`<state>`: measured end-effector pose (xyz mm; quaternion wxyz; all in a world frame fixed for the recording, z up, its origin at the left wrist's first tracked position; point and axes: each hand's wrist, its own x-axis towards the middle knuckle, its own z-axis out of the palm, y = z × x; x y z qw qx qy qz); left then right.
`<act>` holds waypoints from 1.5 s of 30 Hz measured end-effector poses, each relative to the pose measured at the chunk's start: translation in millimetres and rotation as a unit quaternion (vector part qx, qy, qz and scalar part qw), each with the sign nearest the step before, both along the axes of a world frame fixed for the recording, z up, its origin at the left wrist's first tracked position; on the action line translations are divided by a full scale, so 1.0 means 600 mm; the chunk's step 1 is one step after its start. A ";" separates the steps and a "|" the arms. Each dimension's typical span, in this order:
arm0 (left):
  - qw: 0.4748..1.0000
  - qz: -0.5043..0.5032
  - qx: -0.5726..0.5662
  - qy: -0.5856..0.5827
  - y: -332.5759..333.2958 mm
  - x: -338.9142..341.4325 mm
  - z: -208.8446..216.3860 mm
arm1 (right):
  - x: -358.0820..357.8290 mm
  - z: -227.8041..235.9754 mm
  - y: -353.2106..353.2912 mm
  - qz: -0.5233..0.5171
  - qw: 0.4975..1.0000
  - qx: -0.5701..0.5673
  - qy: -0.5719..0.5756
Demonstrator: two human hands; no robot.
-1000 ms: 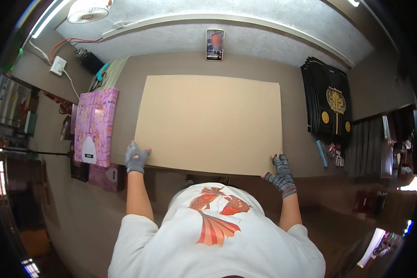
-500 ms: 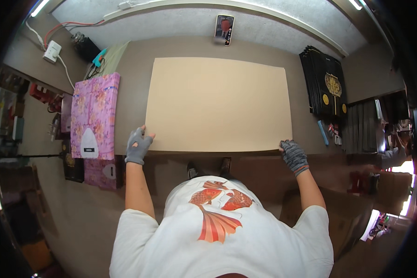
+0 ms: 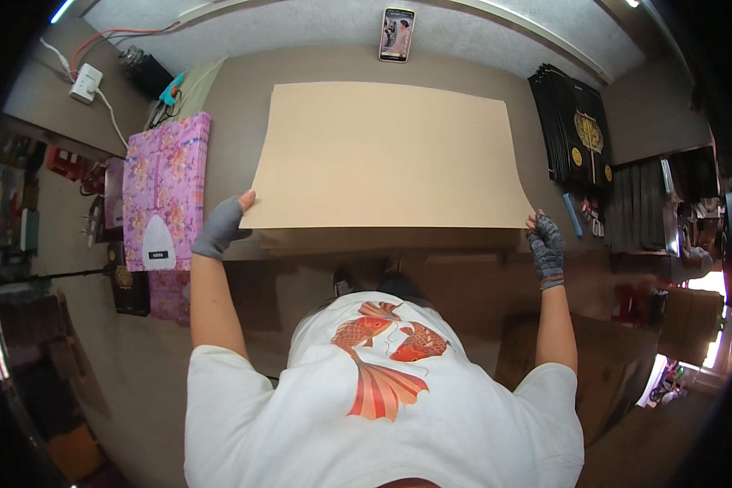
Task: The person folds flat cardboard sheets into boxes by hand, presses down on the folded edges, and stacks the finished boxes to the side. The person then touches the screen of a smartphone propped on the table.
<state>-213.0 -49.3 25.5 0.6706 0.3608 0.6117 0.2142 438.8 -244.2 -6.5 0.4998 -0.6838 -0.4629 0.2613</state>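
first, toward the left at the back, we see a dark cylindrical container [image 3: 145,75]; its contents are hidden from us. in front of it lies a stack of flat, pink-purple floral packages [image 3: 164,191] on the grey-brown surface [image 3: 248,102]; we cannot tell what they hold.

just beside them, our left hand [image 3: 221,228], in a grey glove with the thumb tip bare, has its grip on the near left corner of the large rectangular tan sheet [image 3: 382,154], thumb on top.

that sheet spans the middle of the surface. we judge it only partly lifted: the near edge is up, while the far part seems to lie flat. it bends toward its near right corner, where our right hand [image 3: 547,244], in a darker knitted glove, pinches it with a narrow grip.

farther right sits a stack of flat black packages with gold ornament [image 3: 573,130], contents unseen. below stands a brown cardboard box [image 3: 600,362]; we cannot see inside.
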 end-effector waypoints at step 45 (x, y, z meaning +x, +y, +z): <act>0.600 -0.501 0.411 0.470 0.046 0.357 -0.027 | -0.026 -0.046 0.160 -0.030 0.881 -0.117 0.458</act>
